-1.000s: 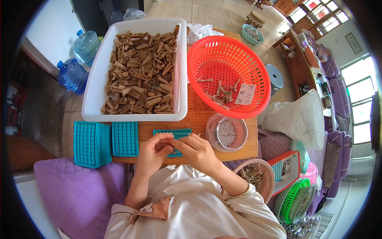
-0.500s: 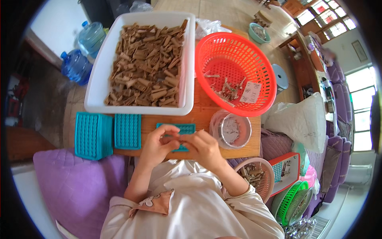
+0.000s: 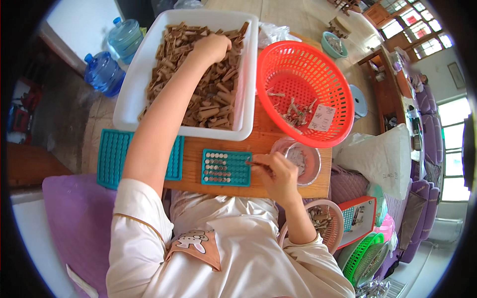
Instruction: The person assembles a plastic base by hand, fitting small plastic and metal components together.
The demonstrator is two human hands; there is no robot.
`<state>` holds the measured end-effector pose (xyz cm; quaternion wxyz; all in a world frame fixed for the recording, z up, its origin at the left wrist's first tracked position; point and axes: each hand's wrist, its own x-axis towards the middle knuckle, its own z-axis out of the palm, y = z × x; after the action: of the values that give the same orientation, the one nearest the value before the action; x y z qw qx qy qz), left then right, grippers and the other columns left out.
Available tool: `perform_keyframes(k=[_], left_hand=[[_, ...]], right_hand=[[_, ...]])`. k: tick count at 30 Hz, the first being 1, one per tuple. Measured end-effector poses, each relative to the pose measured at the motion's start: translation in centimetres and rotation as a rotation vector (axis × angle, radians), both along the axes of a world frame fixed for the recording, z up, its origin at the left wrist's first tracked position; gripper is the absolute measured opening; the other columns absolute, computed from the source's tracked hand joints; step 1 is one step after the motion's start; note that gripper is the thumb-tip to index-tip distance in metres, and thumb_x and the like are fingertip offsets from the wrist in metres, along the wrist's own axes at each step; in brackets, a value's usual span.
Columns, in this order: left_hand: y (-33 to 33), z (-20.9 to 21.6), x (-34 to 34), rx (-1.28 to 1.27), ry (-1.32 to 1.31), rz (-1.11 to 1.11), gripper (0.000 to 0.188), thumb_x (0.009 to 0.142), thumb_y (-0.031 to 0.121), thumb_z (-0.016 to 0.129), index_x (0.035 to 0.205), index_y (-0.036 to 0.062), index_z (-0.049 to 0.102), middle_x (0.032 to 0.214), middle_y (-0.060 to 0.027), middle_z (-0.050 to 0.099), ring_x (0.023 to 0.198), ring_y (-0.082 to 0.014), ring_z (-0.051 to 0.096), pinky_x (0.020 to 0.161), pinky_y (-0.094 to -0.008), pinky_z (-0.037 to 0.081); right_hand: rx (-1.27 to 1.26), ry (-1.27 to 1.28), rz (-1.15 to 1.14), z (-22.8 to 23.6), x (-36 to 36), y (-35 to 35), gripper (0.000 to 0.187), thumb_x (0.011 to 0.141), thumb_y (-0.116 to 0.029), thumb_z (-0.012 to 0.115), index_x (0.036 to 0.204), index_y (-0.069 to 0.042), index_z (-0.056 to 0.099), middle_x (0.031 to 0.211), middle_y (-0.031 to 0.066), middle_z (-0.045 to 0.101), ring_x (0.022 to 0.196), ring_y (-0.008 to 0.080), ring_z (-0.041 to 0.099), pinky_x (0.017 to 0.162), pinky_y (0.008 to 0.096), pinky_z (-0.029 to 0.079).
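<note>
My left hand (image 3: 211, 48) is stretched far forward into the white tub (image 3: 247, 116), its fingers curled down on the brown, rolled, bark-like pieces (image 3: 208, 97). Its fingertips and anything between them are hidden. My right hand (image 3: 279, 178) pinches a small, dark reddish-brown piece over the right edge of a small teal tray (image 3: 239, 169) on the table. Round silvery pieces (image 3: 217, 168) fill several rows of pockets in the tray's left part; pockets to the right of them are bare.
Right of the tub is a red basket (image 3: 344, 94) with scraps and a paper label. A round tub (image 3: 315, 169) stands beside my right hand. Stacked teal trays (image 3: 112, 159) lie under my left forearm. A pink basket (image 3: 337, 228) is by my right elbow.
My hands were together over the small tray and have parted. The left reached forward into the white tub; the right moved slightly right, uncovering the tray. The view has shifted a little.
</note>
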<state>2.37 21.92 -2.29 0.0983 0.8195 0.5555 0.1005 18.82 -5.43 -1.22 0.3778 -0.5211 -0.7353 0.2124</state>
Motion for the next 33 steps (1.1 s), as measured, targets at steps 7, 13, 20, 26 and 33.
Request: perform_keyframes(k=[7, 13, 20, 26, 33], left_hand=[[3.9, -7.4, 1.1, 0.484, 0.348, -0.458, 0.015, 0.073, 0.005, 0.049, 0.079, 0.0093, 0.063, 0.091, -0.0026, 0.059, 0.093, -0.0176, 0.052, 0.065, -0.0298, 0.048], [3.4, -6.5, 0.2, 0.370, 0.119, -0.386, 0.013, 0.072, 0.000, 0.049, 0.074, 0.0041, 0.060, 0.080, -0.0111, 0.060, 0.078, -0.0243, 0.059, 0.069, -0.0336, 0.049], [2.8, -4.7, -0.7, 0.303, -0.002, -0.326, 0.018, 0.073, -0.003, 0.047, 0.088, 0.0034, 0.055, 0.097, -0.0093, 0.055, 0.088, -0.0255, 0.055, 0.076, -0.0346, 0.047], [3.0, -5.3, -2.9, 0.246, -0.008, -0.037, 0.025, 0.082, 0.003, 0.038, 0.102, 0.0086, 0.052, 0.102, -0.0067, 0.054, 0.092, -0.0231, 0.055, 0.075, -0.0356, 0.048], [3.3, -5.7, -0.8, 0.389, 0.123, -0.229, 0.024, 0.079, 0.004, 0.044, 0.098, 0.0120, 0.056, 0.106, -0.0013, 0.052, 0.102, -0.0184, 0.048, 0.079, -0.0334, 0.046]], right_hand=[[-0.011, 0.048, 0.030, -1.1, 0.9, -0.5, 0.019, 0.066, 0.001, 0.064, 0.084, -0.002, 0.059, 0.071, 0.0079, 0.055, 0.053, 0.0167, 0.053, 0.046, 0.0249, 0.043], [-0.009, 0.039, 0.048, -1.2, 1.5, -0.3, 0.018, 0.068, 0.000, 0.064, 0.085, -0.001, 0.058, 0.071, 0.0083, 0.056, 0.055, 0.0178, 0.054, 0.048, 0.0252, 0.043], [0.007, 0.055, 0.059, -1.0, 1.0, -0.2, 0.019, 0.067, 0.001, 0.064, 0.084, -0.001, 0.058, 0.071, 0.0084, 0.057, 0.054, 0.0160, 0.054, 0.048, 0.0244, 0.044], [-0.063, 0.044, 0.013, -2.1, 1.5, -0.9, 0.017, 0.067, -0.001, 0.064, 0.083, 0.000, 0.058, 0.068, 0.0093, 0.055, 0.055, 0.0220, 0.053, 0.049, 0.0297, 0.043], [-0.027, 0.057, 0.064, -2.7, 1.0, -0.5, 0.018, 0.066, 0.002, 0.064, 0.083, 0.000, 0.058, 0.071, 0.0093, 0.058, 0.057, 0.0171, 0.058, 0.046, 0.0240, 0.047]])
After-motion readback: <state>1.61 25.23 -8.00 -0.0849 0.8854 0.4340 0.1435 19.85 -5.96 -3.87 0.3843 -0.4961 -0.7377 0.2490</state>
